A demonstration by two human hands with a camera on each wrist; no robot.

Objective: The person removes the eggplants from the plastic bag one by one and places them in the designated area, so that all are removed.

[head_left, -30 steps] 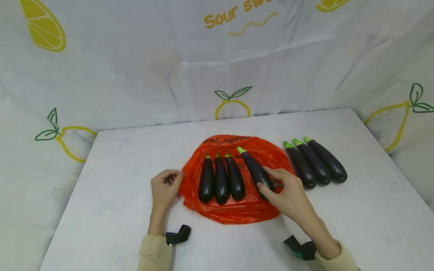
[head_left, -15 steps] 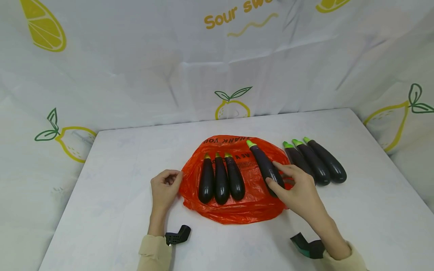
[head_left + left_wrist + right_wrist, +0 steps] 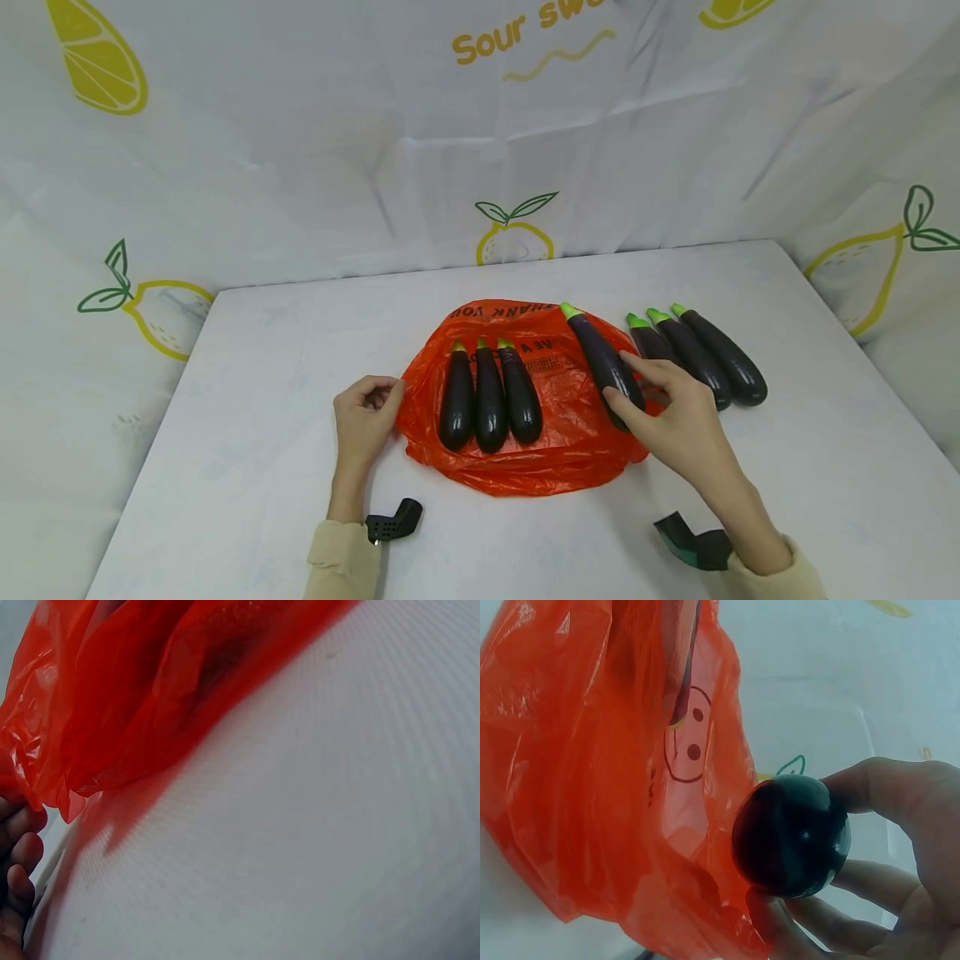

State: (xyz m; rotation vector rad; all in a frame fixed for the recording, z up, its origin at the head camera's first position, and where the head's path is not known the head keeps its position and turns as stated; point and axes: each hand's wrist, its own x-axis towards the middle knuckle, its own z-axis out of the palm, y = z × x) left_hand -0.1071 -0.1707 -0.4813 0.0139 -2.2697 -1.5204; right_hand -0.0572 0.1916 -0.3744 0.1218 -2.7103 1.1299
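1. Right hand (image 3: 675,417) grips one eggplant (image 3: 600,358) near its blunt end, over the right side of a red plastic bag (image 3: 555,467).
2. Left hand (image 3: 367,417) pinches the bag's left edge.
3. Three eggplants (image 3: 491,400) lie side by side within the bag's outline.
4. Three further eggplants (image 3: 697,362) rest on the desk (image 3: 247,433).

The right grip (image 3: 682,417) partly hides a tabletop eggplant (image 3: 656,343); left wrist view crops the left grip (image 3: 22,853), thumb apparently outside.
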